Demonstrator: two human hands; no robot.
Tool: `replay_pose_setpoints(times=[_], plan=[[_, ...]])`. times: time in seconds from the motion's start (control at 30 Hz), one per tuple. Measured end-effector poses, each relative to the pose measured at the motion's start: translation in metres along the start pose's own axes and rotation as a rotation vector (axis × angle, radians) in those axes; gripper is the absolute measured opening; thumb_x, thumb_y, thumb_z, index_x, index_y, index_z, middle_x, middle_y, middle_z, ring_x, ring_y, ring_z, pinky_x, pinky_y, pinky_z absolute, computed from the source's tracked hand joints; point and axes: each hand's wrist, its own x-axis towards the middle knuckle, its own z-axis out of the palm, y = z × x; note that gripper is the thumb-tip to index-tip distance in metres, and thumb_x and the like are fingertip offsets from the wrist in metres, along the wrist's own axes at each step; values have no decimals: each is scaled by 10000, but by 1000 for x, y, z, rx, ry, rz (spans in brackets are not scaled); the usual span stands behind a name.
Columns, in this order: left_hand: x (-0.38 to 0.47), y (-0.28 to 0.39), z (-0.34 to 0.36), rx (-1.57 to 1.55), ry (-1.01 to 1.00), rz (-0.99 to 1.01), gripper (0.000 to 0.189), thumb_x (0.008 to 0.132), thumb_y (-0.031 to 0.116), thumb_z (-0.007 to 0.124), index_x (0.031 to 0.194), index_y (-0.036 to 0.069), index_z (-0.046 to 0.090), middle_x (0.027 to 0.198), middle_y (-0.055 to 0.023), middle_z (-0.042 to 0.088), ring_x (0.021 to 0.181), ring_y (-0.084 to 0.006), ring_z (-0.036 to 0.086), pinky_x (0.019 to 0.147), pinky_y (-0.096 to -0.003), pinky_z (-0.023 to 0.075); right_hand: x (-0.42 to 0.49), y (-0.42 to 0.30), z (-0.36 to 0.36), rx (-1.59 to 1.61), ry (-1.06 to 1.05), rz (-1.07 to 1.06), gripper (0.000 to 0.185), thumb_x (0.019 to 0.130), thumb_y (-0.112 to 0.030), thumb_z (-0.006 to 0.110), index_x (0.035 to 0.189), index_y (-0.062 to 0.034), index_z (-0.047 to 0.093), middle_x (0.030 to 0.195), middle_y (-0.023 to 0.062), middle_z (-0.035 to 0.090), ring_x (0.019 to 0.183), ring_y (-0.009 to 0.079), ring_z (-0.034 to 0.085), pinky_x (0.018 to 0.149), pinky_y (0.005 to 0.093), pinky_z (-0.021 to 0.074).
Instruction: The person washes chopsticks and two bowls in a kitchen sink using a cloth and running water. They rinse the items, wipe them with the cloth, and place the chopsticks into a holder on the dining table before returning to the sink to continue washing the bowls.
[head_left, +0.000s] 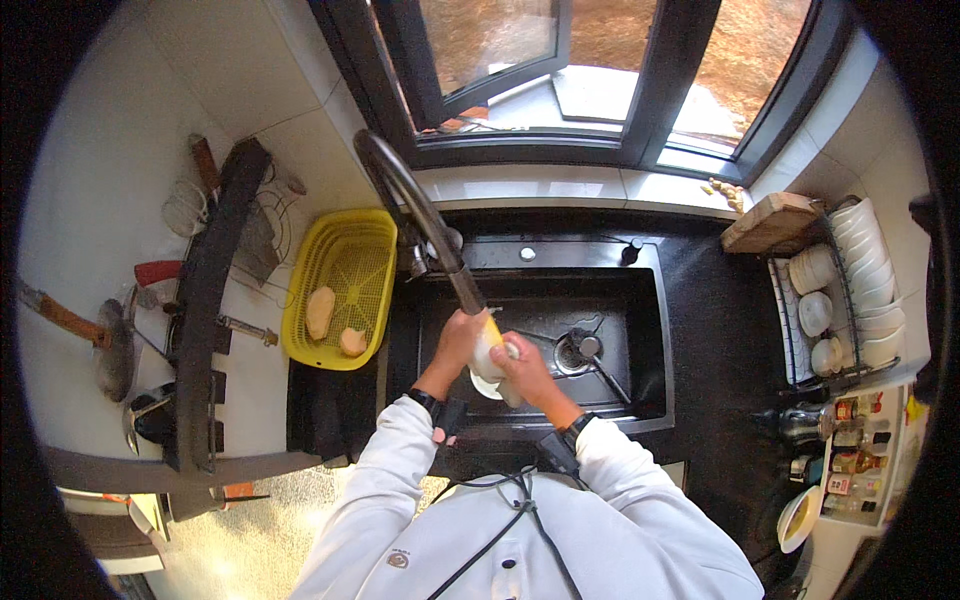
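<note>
Over the dark sink (651, 337), below the end of the metal faucet (424, 206), both my hands are close together. My left hand (459, 341) and my right hand (525, 367) are around a pale, whitish item (487, 366); its exact kind cannot be told. A yellow piece (492, 330) shows between the hands, just under the spout. Partly hidden beneath them is a white round dish (486, 386) in the basin. Right of my hands, the sink drain (576, 351) has a round metal fitting over it.
A yellow plastic basket (388, 300) left of the sink holds two pale pieces (321, 311). A dark wall rack (217, 285) bears utensils. To the right stand a dish rack (855, 300) with white bowls, a wooden cutting board (772, 223) and seasoning bottles (847, 442). A window is open ahead.
</note>
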Motion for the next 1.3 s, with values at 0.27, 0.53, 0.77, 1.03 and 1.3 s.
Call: replay_pose_setpoints(times=[0.27, 0.53, 0.77, 1.03, 1.3], plan=[[-17, -19, -5, -1322, -296, -370, 390, 1009, 474, 499, 1097, 125, 649, 1019, -59, 697, 922, -218, 680, 823, -366, 545, -2, -26, -2, -103, -114, -92, 298, 981, -340, 672, 1098, -66, 652, 926, 34, 672, 865, 128, 607, 789, 308, 510], [-11, -9, 12, -425, 178, -6, 351, 1005, 323, 505, 1153, 25, 618, 1140, -160, 659, 1058, -343, 627, 915, -464, 479, 5, -23, -1, -490, -95, -172, 227, 962, -294, 645, 1014, -74, 626, 851, 217, 676, 806, 425, 656, 702, 480, 499], [-8, -21, 34, -177, 249, 185, 440, 1013, 323, 523, 1302, -4, 582, 1143, -170, 638, 1048, -271, 628, 931, -375, 473, 5, -20, 7, -547, 99, -257, 231, 962, -308, 621, 967, -78, 606, 801, 216, 660, 799, 434, 654, 691, 527, 502], [5, -21, -16, -724, -335, 21, 327, 1019, 330, 504, 1162, 77, 655, 1070, -65, 699, 994, -199, 677, 884, -345, 525, -21, -29, 3, -657, -103, -433, 180, 940, -275, 658, 943, -102, 611, 876, 151, 673, 822, 400, 666, 693, 500, 517], [-49, -4, 17, -1064, -271, -498, 561, 928, 307, 487, 1429, 59, 441, 1389, -177, 539, 1247, -400, 555, 983, -647, 484, -15, -15, -18, -782, -98, -508, 188, 912, -271, 671, 864, -99, 613, 837, 105, 668, 789, 363, 668, 655, 481, 507]])
